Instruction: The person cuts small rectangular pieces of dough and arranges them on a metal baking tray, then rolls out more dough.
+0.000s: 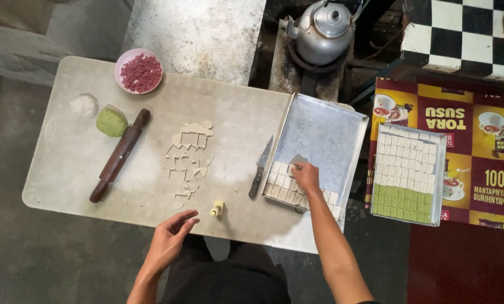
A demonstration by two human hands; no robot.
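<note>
The small pale dough squares [284,186] lie in close rows at the near end of a metal tray [325,135], which sits on the right part of a pale work board [229,112]. The right hand [305,175] is over those rows, fingers curled down with the tips touching one square at the edge of the group; whether it pinches the piece or only presses it cannot be told. The rest of the tray (its far half) is bare metal.

Just left of the tray a knife [260,169] lies on the board, blade pointing away from the person. Near the front edge stands a small yellowish cutter [217,209]. The left hand [170,236] hovers at the board's front edge, near the cutter but apart from it, fingers loosely spread and holding nothing.

In the middle of the board is a patch of dough scraps [189,157], a lattice of leftover strips. Left of it a dark wooden rolling pin [120,155] lies at a slant, with a green dough ball [112,122] touching its far end and a white dough ball [84,104] beyond that. A pink bowl [123,63] of red bits sits at the board's far edge.

Right of the board a second tray [440,169] holds white squares and, at its near end, green ones. A metal kettle [325,31] stands beyond the first tray.
</note>
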